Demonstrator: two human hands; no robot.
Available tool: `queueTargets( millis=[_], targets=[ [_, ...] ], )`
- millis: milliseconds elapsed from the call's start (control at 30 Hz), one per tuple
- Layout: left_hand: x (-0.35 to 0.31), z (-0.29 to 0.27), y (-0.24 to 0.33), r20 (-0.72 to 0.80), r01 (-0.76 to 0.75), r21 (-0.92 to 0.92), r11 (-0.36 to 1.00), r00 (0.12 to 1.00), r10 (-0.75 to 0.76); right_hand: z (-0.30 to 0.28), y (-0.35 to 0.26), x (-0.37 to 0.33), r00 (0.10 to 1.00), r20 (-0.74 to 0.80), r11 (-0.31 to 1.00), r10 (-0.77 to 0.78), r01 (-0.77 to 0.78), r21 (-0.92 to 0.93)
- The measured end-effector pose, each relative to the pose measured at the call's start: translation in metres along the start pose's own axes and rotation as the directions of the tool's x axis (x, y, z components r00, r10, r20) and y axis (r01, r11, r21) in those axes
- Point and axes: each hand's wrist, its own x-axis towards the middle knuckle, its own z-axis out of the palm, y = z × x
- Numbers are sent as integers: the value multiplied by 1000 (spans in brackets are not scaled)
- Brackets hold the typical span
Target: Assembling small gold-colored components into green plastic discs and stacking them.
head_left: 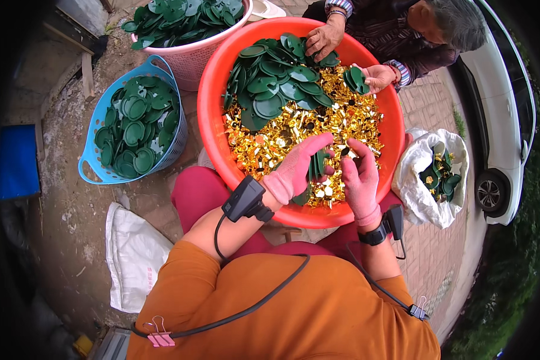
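Observation:
Over the near part of a large red tub (209, 120), both my hands wear pink gloves with bare fingertips. My left hand (299, 169) is closed on a small stack of green plastic discs (315, 167), held on edge. Close beside it, my right hand (361, 183) has its thumb and fingers bent together around a small dark round piece (345, 152), whose kind is too small to tell. Many shiny gold pieces (258, 153) fill the tub below my hands. A heap of loose green discs (276, 78) lies on them at the far left.
Across the tub, a person's one hand (325, 41) rests on the heap; the other hand (378, 78) holds green discs. A blue basket (89, 156) and a pink basket (189, 60) hold discs. At right stand a white sack (423, 204) and a white car (498, 90).

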Motion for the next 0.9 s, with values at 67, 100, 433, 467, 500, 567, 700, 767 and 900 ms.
queueTargets(
  millis=[67, 100, 433, 467, 500, 567, 700, 767, 900],
  targets=[
    [-1, 2, 7, 30, 29, -16, 999, 999, -29, -7, 9, 11, 984, -13, 950, -177, 167, -265],
    [-2, 4, 8, 29, 33, -22, 999, 999, -33, -9, 9, 12, 975, 43, 901, -217, 217, -374],
    [-4, 0, 8, 121, 100, -47, 994, 988, -94, -27, -22, 33, 752, 606, 593, -259, 620, -514],
    [-6, 3, 10, 120, 101, -50, 994, 988, -95, -30, -21, 35, 713, 660, 598, -237, 643, -479],
    [-9, 6, 13, 103, 94, 8, 996, 990, -95, -28, -21, 35, 709, 665, 600, -233, 643, -476],
    [-8, 6, 12, 105, 89, 52, 995, 990, -94, -25, -21, 33, 733, 623, 661, -272, 613, -433],
    [-4, -1, 11, 118, 64, 49, 997, 991, -69, -22, -20, 36, 723, 633, 617, -275, 638, -461],
    [-5, -4, 10, 143, 120, 60, 991, 982, -127, -18, -27, 34, 725, 655, 554, -212, 642, -530],
    [-18, 9, 9, 112, -398, 650, 648, 893, 436, 7, -24, 21, 909, 417, 890, -25, 210, -404]
  ],
)
